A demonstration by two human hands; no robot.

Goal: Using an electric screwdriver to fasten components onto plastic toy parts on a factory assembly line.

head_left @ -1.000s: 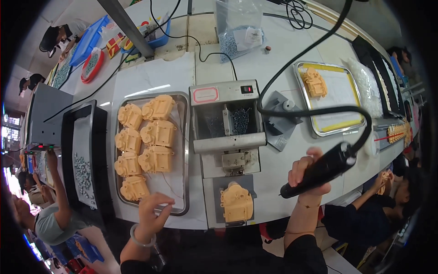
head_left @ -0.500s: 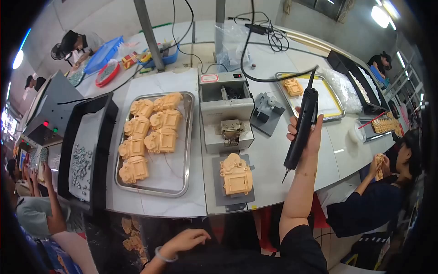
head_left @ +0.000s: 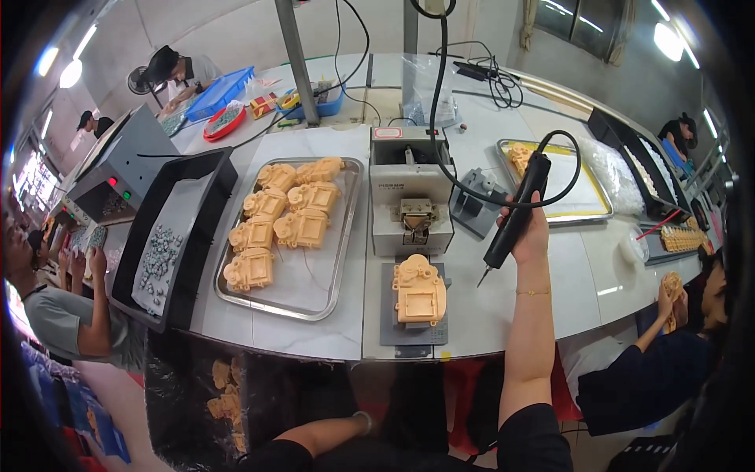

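Screwdriver point(head_left: 518, 212) gripped in right hand point(head_left: 533, 237), orange housing point(head_left: 418, 293) leftward, left hand hidden, state unclear

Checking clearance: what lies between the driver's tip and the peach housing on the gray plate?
Head view: from driver tip to peach housing, bare white tabletop, then the gray plate.

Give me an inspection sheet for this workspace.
Surface: white tabletop, seams visible.
Work items: tan housing on grey fixture; seven more on metal tray; black electric screwdriver, bit apart from the housing.
Clutter: black bin with small grey parts; plastic bag.
Hands: right hand grips the screwdriver; left hand hidden beyond bracelet.
Cables: black cable loops from the screwdriver's top; coiled cable at back.
Surroundings: person at left, person at right.
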